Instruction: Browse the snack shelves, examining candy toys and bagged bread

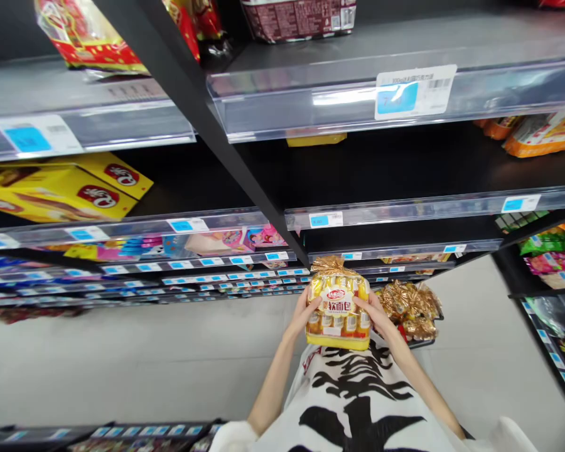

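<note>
Bread bag (338, 312): yellow, gold-tied top.

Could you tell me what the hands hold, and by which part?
A yellow bread bag, gripped by its two sides: left hand on one, right hand on the other.

Holding bread bag (338, 311): clear plastic, yellow print, red-and-white label across middle. Top gathered into crinkled gold tuft. Row of small orange-yellow packs shows through lower half, solid yellow band along base. Full, upright, label facing me. Sits in air before my chest, my left hand (305, 312) on its left side, my right hand (373, 314) on its right.
</note>
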Tool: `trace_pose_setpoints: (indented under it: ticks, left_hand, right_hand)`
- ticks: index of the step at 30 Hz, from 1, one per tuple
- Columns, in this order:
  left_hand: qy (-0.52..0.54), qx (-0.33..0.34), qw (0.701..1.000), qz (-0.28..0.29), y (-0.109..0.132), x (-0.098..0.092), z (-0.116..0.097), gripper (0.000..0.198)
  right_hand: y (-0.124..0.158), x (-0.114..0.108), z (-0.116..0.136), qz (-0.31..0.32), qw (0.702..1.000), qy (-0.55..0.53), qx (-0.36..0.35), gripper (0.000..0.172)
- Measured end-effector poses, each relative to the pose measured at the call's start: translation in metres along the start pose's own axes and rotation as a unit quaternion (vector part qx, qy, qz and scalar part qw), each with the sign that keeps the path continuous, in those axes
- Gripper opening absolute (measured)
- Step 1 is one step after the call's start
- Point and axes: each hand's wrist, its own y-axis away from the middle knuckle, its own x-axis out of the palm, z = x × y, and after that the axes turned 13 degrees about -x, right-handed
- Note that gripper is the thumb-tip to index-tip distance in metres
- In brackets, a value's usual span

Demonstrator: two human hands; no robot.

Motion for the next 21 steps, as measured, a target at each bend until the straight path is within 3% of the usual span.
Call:
trace_pose_setpoints:
  ticks: [4,10,21]
  left_hand:
    - [0.012,0.005,1.0,-0.021,0.0,0.01,-0.005,0.053]
    - [0.137,-0.079,0.987,-0.014,0.008,0.022,0.003,0.062]
    - [0.154,-0.124,0.976,-0.087,0.011,0.019,0.014,0.067]
  right_hand:
    - [0.0,0.004,0.001,-0.029,0.999,-0.014,-0.001,0.046]
    - [-0.001,0.006,0.006,-0.047,0.998,-0.03,-0.016,0.045]
    - [0.0,0.006,-0.003,-0.048,0.998,-0.036,-0.005,0.041]
